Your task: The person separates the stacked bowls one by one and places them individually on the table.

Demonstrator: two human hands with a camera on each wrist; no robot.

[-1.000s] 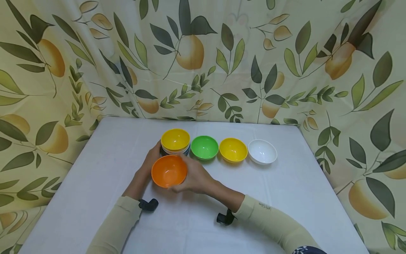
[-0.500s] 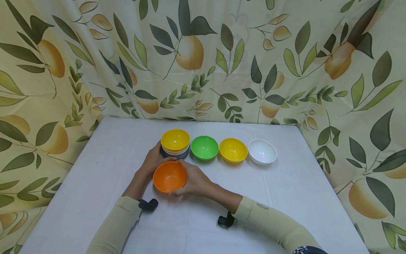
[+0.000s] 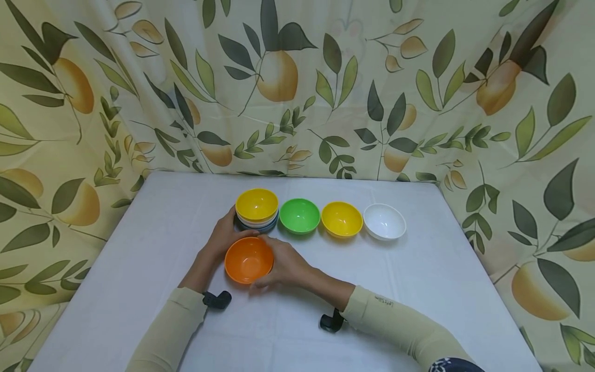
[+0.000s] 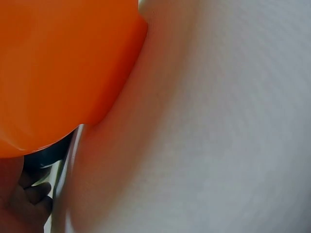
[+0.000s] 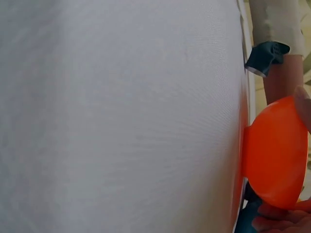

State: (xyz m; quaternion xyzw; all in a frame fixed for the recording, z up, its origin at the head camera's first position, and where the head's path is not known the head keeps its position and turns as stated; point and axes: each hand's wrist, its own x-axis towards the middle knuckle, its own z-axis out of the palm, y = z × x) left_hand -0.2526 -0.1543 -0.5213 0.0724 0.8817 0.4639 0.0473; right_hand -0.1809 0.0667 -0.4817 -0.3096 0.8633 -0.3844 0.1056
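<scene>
An orange bowl (image 3: 249, 260) stands upright on the white cloth, its foot at the cloth in the right wrist view. My right hand (image 3: 287, 264) holds it from the right, thumb at the near side and fingers at the far side. Just behind it is a stack of bowls (image 3: 257, 209), yellow on top, with white and dark blue ones beneath. My left hand (image 3: 224, 238) grips this stack low at its left, its thumb passing between the stack and the orange bowl. In the left wrist view the orange bowl (image 4: 58, 68) hides most of that hand.
Right of the stack, a green bowl (image 3: 299, 216), a yellow bowl (image 3: 342, 219) and a white bowl (image 3: 384, 222) stand in a row. A curtain with a fruit and leaf print (image 3: 297, 129) hangs behind the white-covered table (image 3: 395, 274).
My right hand has brought the orange bowl down and slightly nearer, away from the stack, then held nearly still. The right thumb has shifted slightly. My left hand has stayed at the stack.
</scene>
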